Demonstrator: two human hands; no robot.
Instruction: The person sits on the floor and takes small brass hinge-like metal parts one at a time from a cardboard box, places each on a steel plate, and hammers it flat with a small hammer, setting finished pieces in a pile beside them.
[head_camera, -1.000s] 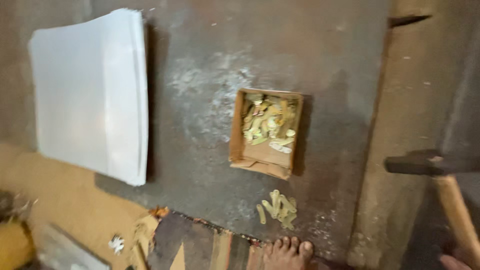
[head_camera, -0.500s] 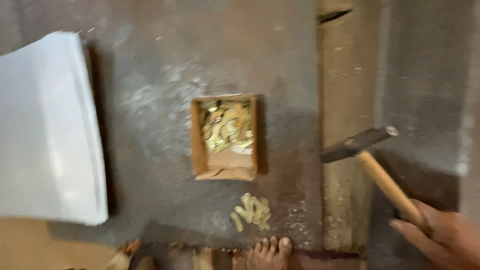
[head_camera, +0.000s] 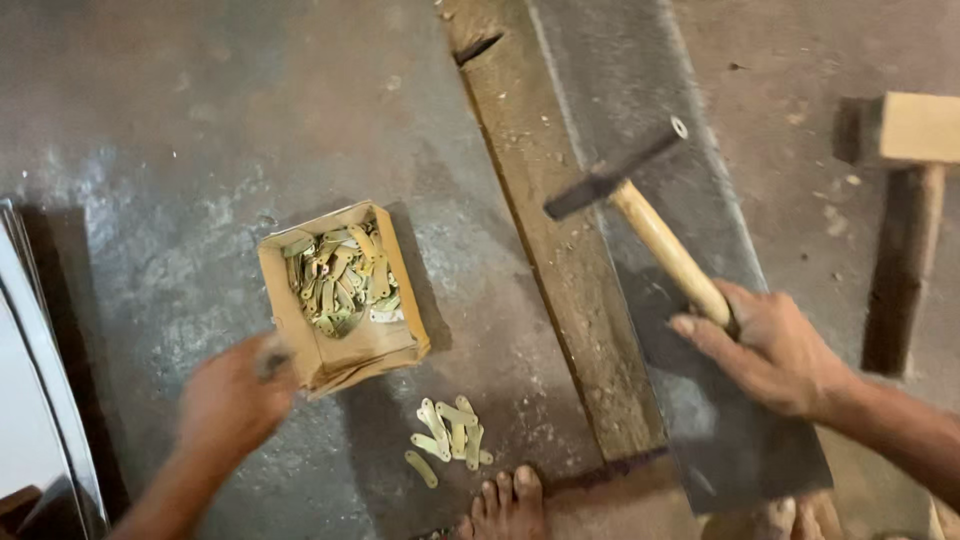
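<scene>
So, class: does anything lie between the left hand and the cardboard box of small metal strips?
Nothing visible does. The left hand is right at the near corner of the cardboard box; the loose strips lie off to its right on the floor.

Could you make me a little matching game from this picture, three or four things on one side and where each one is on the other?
Things:
1. hammer
2. cardboard box
3. loose metal strips
4. wooden mallet

Places:
A. lying on the floor at the far right
B. held in the right hand
C. on the floor near the bare toes
D. beside the left hand, filled with metal strips

Pairs: 1-B, 2-D, 3-C, 4-A
</scene>
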